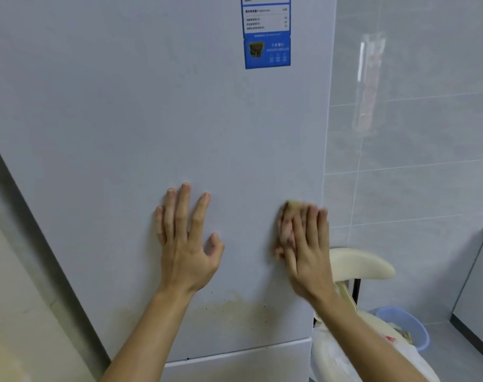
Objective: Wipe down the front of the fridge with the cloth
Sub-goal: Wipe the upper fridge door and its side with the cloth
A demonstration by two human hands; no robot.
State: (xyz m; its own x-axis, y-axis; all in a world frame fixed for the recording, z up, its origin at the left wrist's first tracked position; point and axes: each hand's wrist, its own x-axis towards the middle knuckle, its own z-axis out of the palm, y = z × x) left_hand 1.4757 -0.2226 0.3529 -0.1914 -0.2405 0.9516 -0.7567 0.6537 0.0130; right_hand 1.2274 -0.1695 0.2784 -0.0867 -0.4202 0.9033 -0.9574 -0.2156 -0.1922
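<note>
Right hand (306,249): fingers straight and close together, palm flat, pressing the cloth (285,224) against the fridge door (124,106). The hand and cloth are motion-blurred.

Risks, as judged:
- The grip sits just inside the door's right edge. A stroke further right could run off the panel, and the cloth could slip free because no finger is visibly curled round it.
- A brown stain (234,307) lies below the grip and to its left, unwiped. Light flat pressure may only smear it.
- A blue sticker (267,51) is well above the grip. A wet pass could lift its corners.

Grip detail: the cloth shows only as a yellowish-pink bunch past the fingertips and thumb side. I cannot tell whether the thumb pinches it. Left hand (187,244), beside the grip on its left: fingers spread, flat on the door, holding nothing.
</note>
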